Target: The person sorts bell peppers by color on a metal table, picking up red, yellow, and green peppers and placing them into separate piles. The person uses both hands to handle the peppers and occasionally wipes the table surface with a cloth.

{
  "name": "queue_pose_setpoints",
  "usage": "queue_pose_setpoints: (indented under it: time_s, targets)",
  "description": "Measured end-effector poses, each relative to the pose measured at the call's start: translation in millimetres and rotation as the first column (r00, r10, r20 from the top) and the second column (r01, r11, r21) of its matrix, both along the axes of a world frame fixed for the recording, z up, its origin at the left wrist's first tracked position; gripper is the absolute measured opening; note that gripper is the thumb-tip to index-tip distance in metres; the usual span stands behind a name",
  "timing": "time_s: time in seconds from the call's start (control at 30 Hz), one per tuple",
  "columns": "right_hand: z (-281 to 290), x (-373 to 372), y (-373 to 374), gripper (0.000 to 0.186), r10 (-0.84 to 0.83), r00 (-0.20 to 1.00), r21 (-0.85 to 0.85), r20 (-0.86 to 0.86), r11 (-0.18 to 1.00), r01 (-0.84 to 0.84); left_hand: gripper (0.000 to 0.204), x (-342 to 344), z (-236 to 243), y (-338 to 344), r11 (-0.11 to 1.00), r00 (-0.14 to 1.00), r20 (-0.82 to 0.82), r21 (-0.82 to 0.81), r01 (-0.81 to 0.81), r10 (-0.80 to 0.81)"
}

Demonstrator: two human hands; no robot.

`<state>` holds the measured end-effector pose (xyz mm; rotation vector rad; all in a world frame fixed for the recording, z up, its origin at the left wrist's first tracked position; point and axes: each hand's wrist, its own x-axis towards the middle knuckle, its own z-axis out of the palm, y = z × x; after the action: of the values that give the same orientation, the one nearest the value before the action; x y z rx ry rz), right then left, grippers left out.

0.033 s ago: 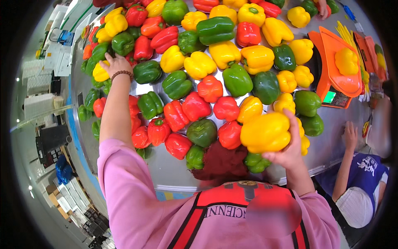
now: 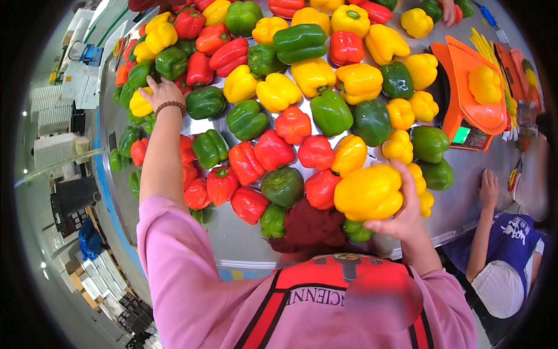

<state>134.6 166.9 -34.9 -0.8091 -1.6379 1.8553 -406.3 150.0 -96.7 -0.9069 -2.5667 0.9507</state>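
My right hand [image 2: 405,220] grips a large yellow bell pepper [image 2: 368,192] from below, just above the near edge of a metal table [image 2: 232,239]. My left hand [image 2: 162,93], with a bead bracelet at the wrist, reaches far to the left and rests with fingers spread on a small yellow pepper [image 2: 139,105], beside green ones [image 2: 204,103]. Red, green, yellow and orange bell peppers cover the table between my arms. A dark red lump [image 2: 308,228] lies in front of my chest.
An orange weighing scale [image 2: 465,99] at the right carries a yellow pepper [image 2: 485,84] on its tray. Another person in blue sits at the right with a hand [image 2: 489,187] on the table. Someone else's hand [image 2: 448,11] shows at the top. White crates stand at the left.
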Motion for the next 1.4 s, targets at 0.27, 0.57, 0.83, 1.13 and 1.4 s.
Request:
queue_pose_setpoints:
  time_s: [0.27,0.57,0.83,1.13,1.4]
  targets:
    - [8.9,55.1,-3.5,0.116,-0.392,0.92,0.037,-0.027,0.919,0.393,0.075,26.0,29.6,-23.5,0.954,0.965,0.167,0.256,0.158,-0.204]
    - [-28.2,204.6,39.2,0.094,-0.858,0.514,0.544,0.022,0.442,0.714,0.072,121.4,86.5,-46.1,0.457,0.729,0.138,0.851,0.26,-0.671]
    - [-78.1,227.3,32.0,0.096,-0.799,0.49,0.706,0.348,0.568,0.423,0.055,340.0,79.7,-34.5,0.492,-0.516,0.083,-0.203,-0.846,-0.853]
    - [32.0,107.3,0.1,0.099,-0.269,0.938,0.127,-0.217,0.945,0.301,0.061,497.1,93.3,-33.3,0.768,-0.837,-0.041,-0.424,-0.48,-0.546]
    - [38.6,196.0,189.4,0.09,-0.815,0.57,0.714,0.101,0.458,0.529,0.055,437.4,89.6,-59.0,0.695,-0.709,0.255,-0.158,-0.701,-0.657]
